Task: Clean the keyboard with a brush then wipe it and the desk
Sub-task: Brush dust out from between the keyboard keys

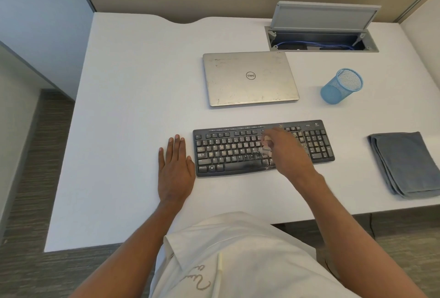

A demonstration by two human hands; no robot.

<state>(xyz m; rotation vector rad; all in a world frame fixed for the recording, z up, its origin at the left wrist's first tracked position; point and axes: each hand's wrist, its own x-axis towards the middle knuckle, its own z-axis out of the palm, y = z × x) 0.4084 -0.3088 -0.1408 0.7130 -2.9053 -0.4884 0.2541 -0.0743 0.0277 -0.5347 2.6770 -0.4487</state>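
A black, dusty keyboard (231, 152) lies on the white desk (133, 111) in front of me. My right hand (285, 150) hovers over the keyboard's right-middle keys, fingers closed around a small pale brush (266, 147) whose tip touches the keys; most of the brush is hidden by the hand. My left hand (175, 171) rests flat on the desk, fingers spread, its thumb side against the keyboard's left edge. A folded grey cloth (404, 161) lies on the desk to the right of the keyboard.
A closed silver laptop (250, 78) sits behind the keyboard. A blue mesh pen cup (341, 85) stands to its right. An open cable hatch (321, 38) with blue wires is set in the desk at the back right. Partition walls enclose the desk.
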